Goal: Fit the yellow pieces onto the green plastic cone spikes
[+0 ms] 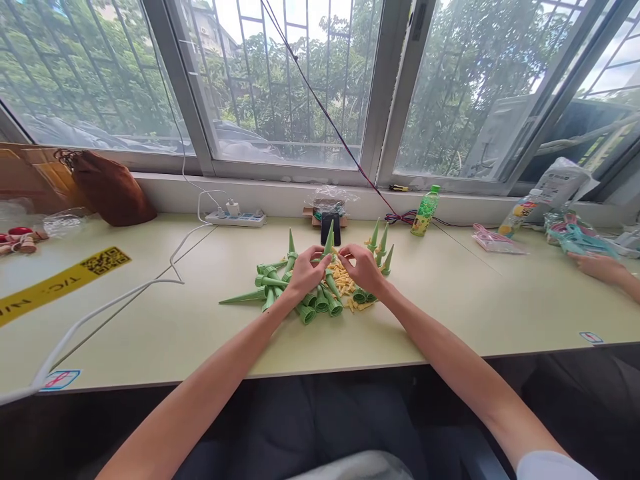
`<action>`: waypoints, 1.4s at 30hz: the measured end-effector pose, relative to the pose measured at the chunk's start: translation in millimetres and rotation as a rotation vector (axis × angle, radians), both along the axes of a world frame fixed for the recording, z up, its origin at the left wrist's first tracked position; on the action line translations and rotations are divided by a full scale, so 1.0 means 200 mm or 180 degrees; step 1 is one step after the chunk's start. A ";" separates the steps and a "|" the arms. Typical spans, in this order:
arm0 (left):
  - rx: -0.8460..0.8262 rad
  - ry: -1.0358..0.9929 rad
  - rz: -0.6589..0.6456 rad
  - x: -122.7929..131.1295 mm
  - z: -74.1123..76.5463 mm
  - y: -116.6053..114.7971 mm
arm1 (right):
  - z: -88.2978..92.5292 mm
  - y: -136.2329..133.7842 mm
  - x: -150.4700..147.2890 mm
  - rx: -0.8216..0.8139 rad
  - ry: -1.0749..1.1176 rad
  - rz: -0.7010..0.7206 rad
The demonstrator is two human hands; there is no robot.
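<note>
My left hand (306, 270) is closed around a green plastic spike (329, 239), its pointed tip upward. Close beside it, my right hand (364, 268) pinches a small yellow piece (335, 252) against the spike's side; fingers partly cover it. Beneath and left of my hands lies a heap of green spikes (273, 281) with ribbed, hollow caps. Between my wrists spreads a pile of small yellow pieces (344, 280). Just right of my right hand, several upright spikes (383, 245) carry yellow pieces on their sides.
A phone (331, 228) leans against a small box behind my hands. A green bottle (425, 212) stands back right, a power strip (236, 219) back left. A white cable (135, 290) crosses the table's left side. Another person's hand (597, 267) rests by bagged items at far right.
</note>
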State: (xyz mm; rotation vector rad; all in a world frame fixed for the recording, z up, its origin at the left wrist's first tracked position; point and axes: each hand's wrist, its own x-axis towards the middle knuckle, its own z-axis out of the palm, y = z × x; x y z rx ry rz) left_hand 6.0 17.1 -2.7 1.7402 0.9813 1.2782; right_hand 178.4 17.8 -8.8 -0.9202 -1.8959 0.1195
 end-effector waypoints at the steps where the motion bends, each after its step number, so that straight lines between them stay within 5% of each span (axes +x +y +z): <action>1: -0.0012 -0.0012 -0.0017 0.00 0.00 0.00 | 0.00 -0.01 -0.01 0.0028 0.0022 0.0018; 42: 0.0090 0.0025 -0.0060 0.01 0.02 -0.03 | 0.02 -0.07 -0.06 -0.0294 0.0976 0.0086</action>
